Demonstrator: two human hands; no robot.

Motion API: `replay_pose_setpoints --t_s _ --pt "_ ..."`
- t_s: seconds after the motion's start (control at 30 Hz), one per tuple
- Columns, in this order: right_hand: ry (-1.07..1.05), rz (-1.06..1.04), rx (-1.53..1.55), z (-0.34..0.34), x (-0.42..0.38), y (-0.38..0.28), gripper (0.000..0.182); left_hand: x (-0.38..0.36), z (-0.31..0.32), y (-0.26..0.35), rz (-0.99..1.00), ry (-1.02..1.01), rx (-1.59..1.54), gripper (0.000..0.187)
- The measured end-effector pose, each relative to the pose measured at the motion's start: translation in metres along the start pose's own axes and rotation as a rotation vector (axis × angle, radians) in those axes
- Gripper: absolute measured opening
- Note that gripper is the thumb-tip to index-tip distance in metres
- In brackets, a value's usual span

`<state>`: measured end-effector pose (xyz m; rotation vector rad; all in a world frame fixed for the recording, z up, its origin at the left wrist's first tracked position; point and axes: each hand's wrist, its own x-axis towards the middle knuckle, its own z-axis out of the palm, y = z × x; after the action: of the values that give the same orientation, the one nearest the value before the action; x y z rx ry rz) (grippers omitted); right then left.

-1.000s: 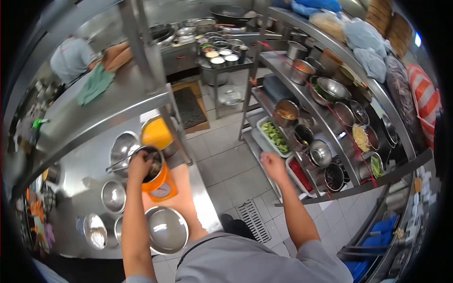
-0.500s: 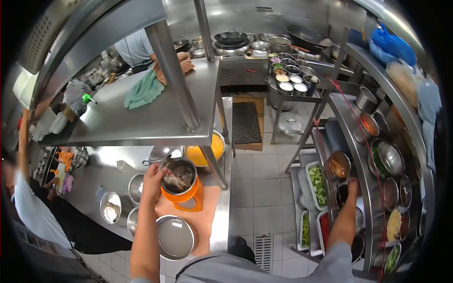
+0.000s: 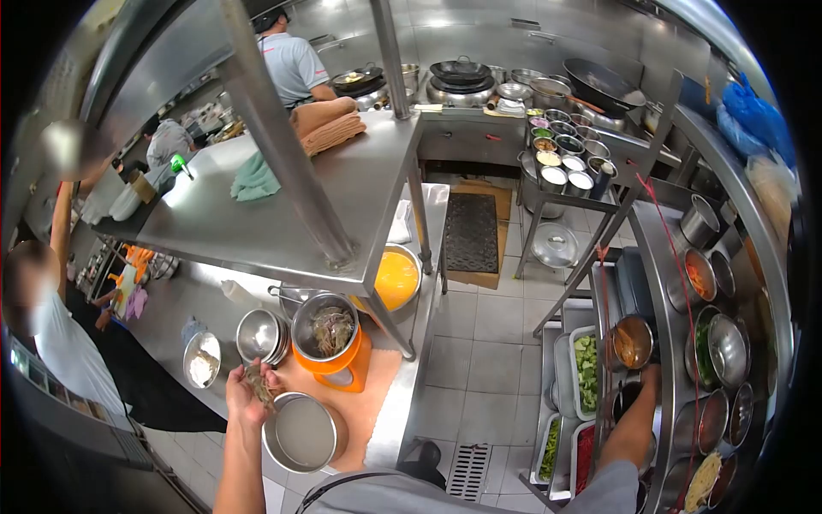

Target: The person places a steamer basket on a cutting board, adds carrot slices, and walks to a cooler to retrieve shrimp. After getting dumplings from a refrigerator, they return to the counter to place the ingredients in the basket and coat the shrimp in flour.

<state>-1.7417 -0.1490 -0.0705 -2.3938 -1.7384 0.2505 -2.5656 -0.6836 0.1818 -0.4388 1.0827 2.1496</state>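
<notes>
My left hand [image 3: 247,396] is closed round a small clump of greyish raw prawns [image 3: 259,384], just left of the rim of a metal pot of cloudy liquid [image 3: 301,430]. More prawns [image 3: 332,332] lie in a steel bowl [image 3: 301,344] on an orange weighing scale [image 3: 349,373]. Stacked steel bowls [image 3: 260,336] stand left of the scale. Off to the right, my right hand [image 3: 652,377] reaches to the shelf rack, beneath a metal container of orange-brown sauce [image 3: 632,339]. Its fingers are hidden, so whether it grips anything does not show.
A steel overhead shelf [image 3: 282,227] and its posts stand above the counter. Behind the scale sits a bowl of yellow liquid [image 3: 396,276]. Trays of cut greens [image 3: 586,373] fill the right rack. Co-workers [image 3: 73,360] stand at left and by the stoves [image 3: 295,64].
My left hand has moved from the bowl on the scale toward the front left, with prawns in it. The whole view has shifted, and a co-worker at the back shows more fully. My right hand stays at the rack.
</notes>
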Motion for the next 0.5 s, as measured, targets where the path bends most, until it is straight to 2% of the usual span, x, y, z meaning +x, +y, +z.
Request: replay_pose_setpoints --t_s 0.03,0.1,0.17,0.23,0.3,0.33,0.37,0.43,0.5 --pt "-0.008 0.041 0.023 0.0 0.001 0.001 0.04 -0.002 -0.001 -0.001 0.006 0.006 -0.014 0.038" --pt "0.004 0.045 -0.01 0.0 0.005 0.003 0.041 -0.007 -0.003 -0.001 -0.041 -0.205 0.147 0.039" --pt "0.009 0.05 -0.045 0.011 0.009 0.019 0.043 -0.025 0.018 -0.006 -0.026 -0.187 0.208 0.043" --pt "0.219 -0.057 -0.143 0.027 0.027 0.033 0.044 -0.036 0.026 -0.008 0.04 -0.283 0.485 0.049" --pt "-0.003 -0.094 -0.187 -0.013 0.003 0.001 0.046 -0.044 0.032 -0.01 0.09 -0.267 0.618 0.059" --pt "0.176 -0.029 0.045 -0.006 0.0 -0.002 0.034 -0.044 0.026 -0.009 0.078 -0.34 0.577 0.065" --pt "0.284 -0.153 0.087 0.018 0.027 0.035 0.043 -0.047 0.024 -0.01 0.105 -0.378 0.591 0.061" --pt "0.303 -0.181 0.272 -0.011 -0.038 -0.005 0.026 -0.048 0.016 -0.009 0.087 -0.404 0.606 0.055" --pt "0.218 -0.379 0.69 -0.014 -0.086 -0.028 0.016 -0.05 0.01 -0.006 0.08 -0.424 0.606 0.05"
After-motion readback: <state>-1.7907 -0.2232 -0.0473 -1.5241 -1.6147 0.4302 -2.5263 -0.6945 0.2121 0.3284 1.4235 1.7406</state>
